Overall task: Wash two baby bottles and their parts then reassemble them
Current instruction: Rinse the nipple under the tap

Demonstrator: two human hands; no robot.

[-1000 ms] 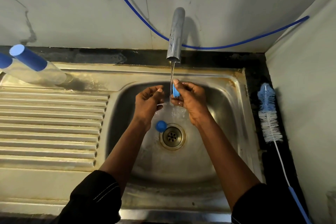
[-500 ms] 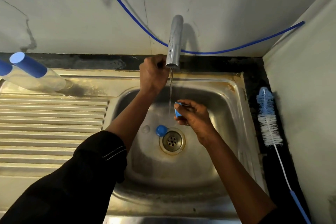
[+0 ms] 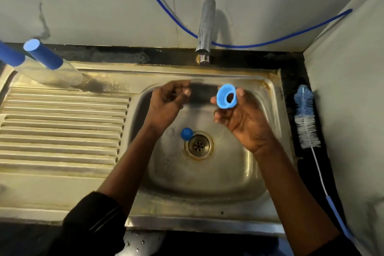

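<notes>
Hands above the sink basin, with a blue screw ring held up at centre frame.

The right hand is palm up and pinches the blue screw ring between thumb and fingertips, its threaded opening turned toward the camera. The left hand, just left of centre, has its fingers curled inward. It is blurred, so whether it holds anything cannot be told. Lower in the basin a small blue cap lies touching the left edge of the drain. At the upper left, two clear bottles with blue covers lean on the back edge of the ribbed drainboard. A bottle brush lies along the dark counter at the right. The tap stands at top centre, with a blue hose running behind it.
</notes>
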